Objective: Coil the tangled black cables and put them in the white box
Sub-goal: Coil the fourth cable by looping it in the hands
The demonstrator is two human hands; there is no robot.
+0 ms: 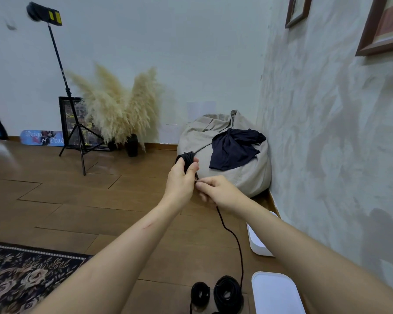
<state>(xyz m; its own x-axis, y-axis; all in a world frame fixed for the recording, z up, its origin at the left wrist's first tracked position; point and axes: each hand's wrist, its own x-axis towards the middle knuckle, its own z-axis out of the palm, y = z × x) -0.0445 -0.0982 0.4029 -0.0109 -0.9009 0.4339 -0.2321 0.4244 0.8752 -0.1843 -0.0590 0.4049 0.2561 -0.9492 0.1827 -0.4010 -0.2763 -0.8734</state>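
My left hand point(181, 177) is raised and closed around a small coil of black cable point(187, 157) wound over its fingers. Just to the right, my right hand point(216, 189) pinches the same cable's loose strand point(233, 236), which hangs down in a curve toward the floor. Two finished black coils point(227, 293) lie on the wooden floor near the bottom edge. The white box point(256, 242) sits by the wall, mostly hidden behind my right forearm. A flat white lid point(275, 293) lies beside the coils.
A beige beanbag point(232, 175) with a dark garment on it fills the corner behind my hands. A light stand point(77, 137), pampas grass in black vases point(118, 109) and framed pictures stand along the far wall. A floral rug point(25, 277) covers the floor at the lower left.
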